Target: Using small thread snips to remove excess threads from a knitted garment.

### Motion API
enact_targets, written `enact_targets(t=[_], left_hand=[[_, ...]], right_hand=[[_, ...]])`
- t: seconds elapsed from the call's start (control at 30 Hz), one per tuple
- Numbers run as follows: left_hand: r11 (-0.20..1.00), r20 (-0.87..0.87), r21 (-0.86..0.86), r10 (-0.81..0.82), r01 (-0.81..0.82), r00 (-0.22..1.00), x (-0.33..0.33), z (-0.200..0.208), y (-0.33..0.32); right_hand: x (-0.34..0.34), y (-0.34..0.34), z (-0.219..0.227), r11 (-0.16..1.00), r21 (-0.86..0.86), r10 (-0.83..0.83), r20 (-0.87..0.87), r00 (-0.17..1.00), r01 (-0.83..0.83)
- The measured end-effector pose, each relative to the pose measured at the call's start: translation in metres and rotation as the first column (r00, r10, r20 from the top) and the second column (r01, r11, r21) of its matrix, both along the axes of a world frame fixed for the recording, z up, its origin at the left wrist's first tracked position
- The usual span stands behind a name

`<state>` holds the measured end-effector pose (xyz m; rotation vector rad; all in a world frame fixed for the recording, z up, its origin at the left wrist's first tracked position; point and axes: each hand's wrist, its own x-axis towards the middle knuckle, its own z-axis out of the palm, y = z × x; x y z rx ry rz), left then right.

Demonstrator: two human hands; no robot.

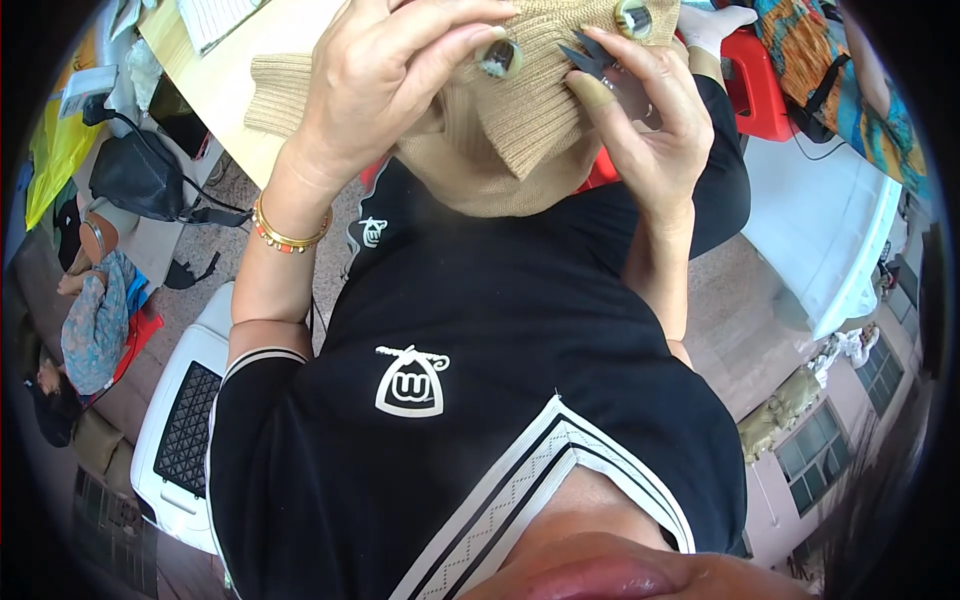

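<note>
Upper centre: the tan knit [540, 130], ribbed, bunched over my lap and running up past the top edge of view, one ribbed end lying across the table [215, 100] at left. Two round buttons sit on it, each dark in the middle with a paler rim: the near button [499, 60], just beside my left thumb, and the far button [632, 18], close to my right forefinger. My left hand [375, 85] is raised over the knit, thumb and forefinger narrowly apart at the tips; whether a thread runs between them I cannot tell. My right hand [655, 130] holds the dark snips [597, 58], blades parted and pointing left, between the two buttons; a tan wrap [590, 90] covers my right thumb tip. A gold bracelet [290, 238] circles my left wrist. Surroundings, left: a black bag [135, 178], a yellow sheet [60, 150], a white box [205, 335] with a black grille, and a seated person [92, 335] in blue patterned cloth. Right: a red stool [755, 90] and a white tub [820, 230]
</note>
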<state>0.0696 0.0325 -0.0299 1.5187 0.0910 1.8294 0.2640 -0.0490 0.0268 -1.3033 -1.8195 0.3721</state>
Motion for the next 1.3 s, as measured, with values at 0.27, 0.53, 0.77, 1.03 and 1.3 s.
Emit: enact_targets(t=[0.27, 0.53, 0.77, 1.03, 1.3], left_hand=[[0.985, -0.078, 0.104, 0.147, -0.138, 0.986, 0.001, -0.008, 0.005], [0.933, -0.869, 0.100, 0.252, -0.347, 0.427, -0.043, 0.038, -0.021], [0.910, -0.868, 0.244, 0.359, -0.336, 0.342, -0.054, 0.030, -0.034], [0.923, -0.851, 0.130, 0.291, -0.362, 0.437, -0.051, 0.033, -0.042], [0.933, -0.841, 0.104, 0.267, -0.345, 0.470, -0.041, 0.033, -0.041]], right_hand=[[0.000, 0.002, -0.002, 1.000, -0.003, 0.022, -0.026, 0.999, -0.022], [0.001, 0.002, -0.002, 0.999, 0.021, 0.026, -0.045, 0.999, -0.025], [0.000, 0.002, -0.001, 1.000, 0.000, 0.025, -0.031, 0.999, -0.025], [0.000, 0.001, 0.000, 1.000, -0.028, 0.010, -0.057, 0.998, -0.012], [-0.001, 0.002, 0.000, 1.000, -0.014, 0.003, -0.044, 0.999, -0.004]])
